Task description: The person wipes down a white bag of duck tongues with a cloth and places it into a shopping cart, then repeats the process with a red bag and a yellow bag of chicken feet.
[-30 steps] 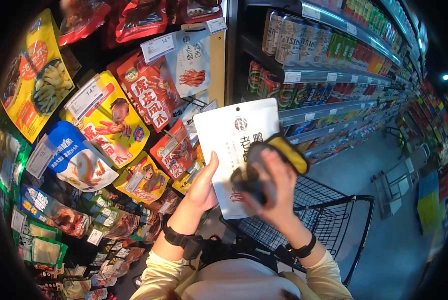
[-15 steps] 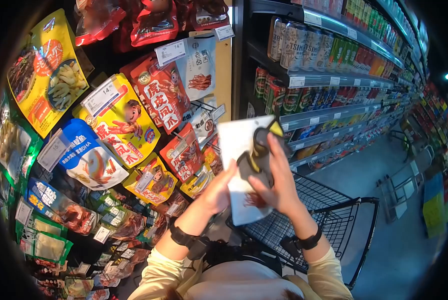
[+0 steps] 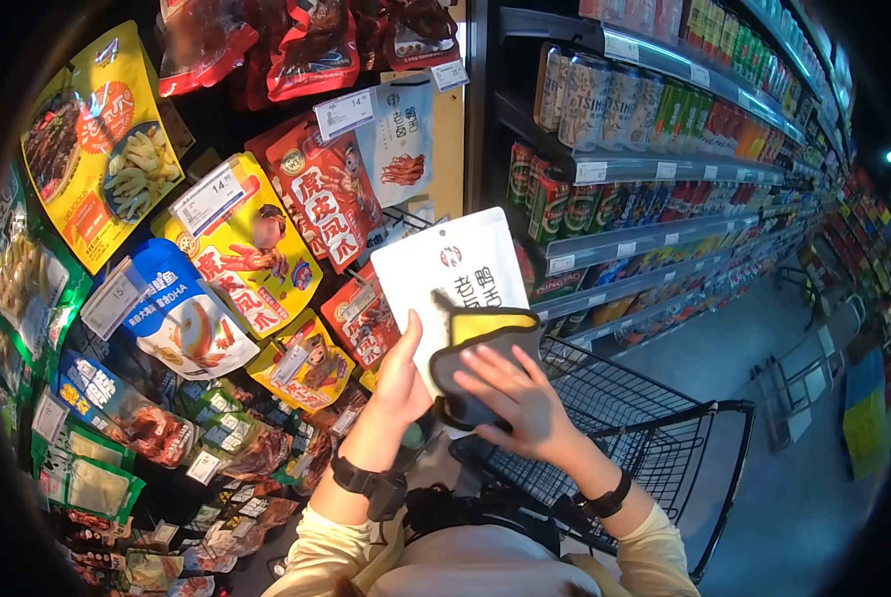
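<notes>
A white snack pouch with black characters and a small red emblem is held tilted in front of me. My left hand grips its left edge, thumb on the front face. Over the pouch's lower front lies a grey cleaning cloth with black trim and a yellow underside showing at the folded top. My right hand presses the cloth to the pouch with its fingers spread. The cloth and right hand cover the lower part of the pouch.
Hanging snack bags, among them a yellow pouch and a blue-white pouch, crowd the left. Shelves of drink cans run along the right. A black wire shopping cart stands just beyond my right arm.
The pouch has turned so that its emblem and characters show. The cloth has unfolded wider and lies lower on the pouch, with my right hand now spread flat over it.
</notes>
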Tool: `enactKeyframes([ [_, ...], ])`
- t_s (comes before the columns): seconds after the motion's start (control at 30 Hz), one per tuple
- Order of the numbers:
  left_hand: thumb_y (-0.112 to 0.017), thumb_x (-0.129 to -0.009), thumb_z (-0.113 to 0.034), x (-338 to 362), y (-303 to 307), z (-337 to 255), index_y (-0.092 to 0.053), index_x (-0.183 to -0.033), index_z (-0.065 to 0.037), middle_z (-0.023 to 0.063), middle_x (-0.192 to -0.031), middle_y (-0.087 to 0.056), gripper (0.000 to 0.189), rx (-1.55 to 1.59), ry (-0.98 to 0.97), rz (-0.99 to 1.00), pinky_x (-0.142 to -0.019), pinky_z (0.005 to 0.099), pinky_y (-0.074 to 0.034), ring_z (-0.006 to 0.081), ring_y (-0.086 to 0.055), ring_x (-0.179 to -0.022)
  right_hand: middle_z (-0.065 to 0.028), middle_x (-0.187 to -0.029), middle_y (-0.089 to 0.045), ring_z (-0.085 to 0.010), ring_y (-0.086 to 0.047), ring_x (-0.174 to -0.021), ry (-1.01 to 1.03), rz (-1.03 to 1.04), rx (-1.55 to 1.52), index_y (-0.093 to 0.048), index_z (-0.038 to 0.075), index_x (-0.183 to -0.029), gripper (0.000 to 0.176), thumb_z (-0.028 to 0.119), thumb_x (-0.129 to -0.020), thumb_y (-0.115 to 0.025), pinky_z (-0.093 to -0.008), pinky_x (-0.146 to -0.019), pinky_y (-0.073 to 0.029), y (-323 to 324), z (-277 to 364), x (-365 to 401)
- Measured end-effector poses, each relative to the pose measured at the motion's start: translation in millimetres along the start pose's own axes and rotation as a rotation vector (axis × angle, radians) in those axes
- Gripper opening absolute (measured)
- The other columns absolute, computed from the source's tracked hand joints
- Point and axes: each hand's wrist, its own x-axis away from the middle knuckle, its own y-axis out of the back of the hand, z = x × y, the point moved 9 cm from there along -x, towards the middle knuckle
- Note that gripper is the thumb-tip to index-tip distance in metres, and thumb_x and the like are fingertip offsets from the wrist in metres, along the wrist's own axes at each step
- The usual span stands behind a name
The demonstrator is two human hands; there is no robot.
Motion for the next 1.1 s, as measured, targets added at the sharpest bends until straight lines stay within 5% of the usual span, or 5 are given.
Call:
enactKeyframes([
  [0.13,-0.036,-0.102,-0.045,6,-3,22,-0.034,-0.143,-0.005,0.0116,-0.14,-0.047,0.057,-0.072,0.07,-0.038,-0.104,0.0424,-0.041,0.0268,-0.05,-0.124,-0.0172,-0.155,-0.025,-0.033,-0.021,-0.144,-0.203,-0.414,-0.245,-0.036,0.008,-0.145,0.074,0.03,-0.082,-0.066,-0.0513,-0.115,-0.014,26,-40,-7],
  [0.3,-0.043,-0.099,-0.032,4,40,34,-0.054,-0.127,-0.008,0.0094,-0.127,-0.059,0.038,-0.088,-0.011,-0.225,-0.098,0.0405,-0.047,0.0231,-0.057,-0.115,-0.0122,-0.151,-0.035,-0.0273,-0.03,-0.141,-0.064,-0.217,0.07,-0.039,0.01,-0.144,0.071,0.036,-0.083,-0.063,-0.0504,-0.114,-0.016,15,1,-30],
  [0.47,-0.035,-0.102,-0.045,6,9,-7,-0.033,-0.143,-0.002,0.0155,-0.141,-0.045,0.059,-0.032,-0.064,-0.058,-0.107,0.0419,-0.038,0.0277,-0.046,-0.128,-0.0108,-0.151,-0.035,-0.0281,-0.028,-0.142,0.1,-0.068,0.042,-0.041,0.013,-0.143,0.079,0.025,-0.071,-0.073,-0.0506,-0.115,-0.017,-16,1,-1],
  [0.67,-0.037,-0.102,-0.043,9,9,18,-0.039,-0.139,-0.004,0.011,-0.132,-0.053,0.054,-0.048,0.023,-0.096,-0.101,0.0395,-0.044,0.0237,-0.054,-0.118,-0.0177,-0.152,-0.03,-0.0346,-0.024,-0.143,-0.126,-0.53,-0.341,-0.036,0.004,-0.144,0.07,0.026,-0.084,-0.065,-0.0532,-0.113,-0.017,21,-68,-24],
  [1.1,-0.036,-0.102,-0.043,-9,19,-29,-0.031,-0.144,-0.001,0.0155,-0.143,-0.043,0.059,0.068,-0.13,-0.065,-0.108,0.0435,-0.035,0.0295,-0.045,-0.13,-0.0118,-0.147,-0.04,-0.0322,-0.037,-0.136,0.061,0.088,-0.026,-0.043,0.02,-0.141,0.088,0.021,-0.061,-0.081,-0.0511,-0.111,-0.028,-31,-32,26],
])
